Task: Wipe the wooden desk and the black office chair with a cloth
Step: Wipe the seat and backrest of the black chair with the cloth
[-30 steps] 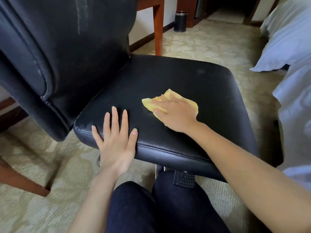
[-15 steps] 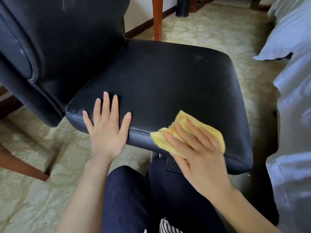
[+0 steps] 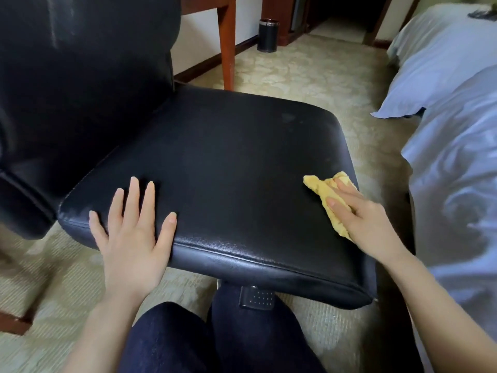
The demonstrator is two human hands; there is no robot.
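The black office chair's seat (image 3: 228,168) fills the middle of the view, its tall backrest (image 3: 80,76) rising at the left. My left hand (image 3: 131,227) lies flat, fingers spread, on the seat's front left edge. My right hand (image 3: 368,219) presses a crumpled yellow cloth (image 3: 322,192) with straight fingers onto the seat's right edge. Of the wooden desk only one leg (image 3: 227,41) shows behind the chair.
A bed with pale blue bedding (image 3: 451,146) stands close on the right. A small black bin (image 3: 267,35) sits on the patterned carpet (image 3: 309,74) at the back. My knees in dark trousers (image 3: 215,335) are right below the seat's front edge.
My right hand slid the cloth from the seat's middle to its front edge, then to the right edge. The left hand has stayed flat on the front left of the seat.
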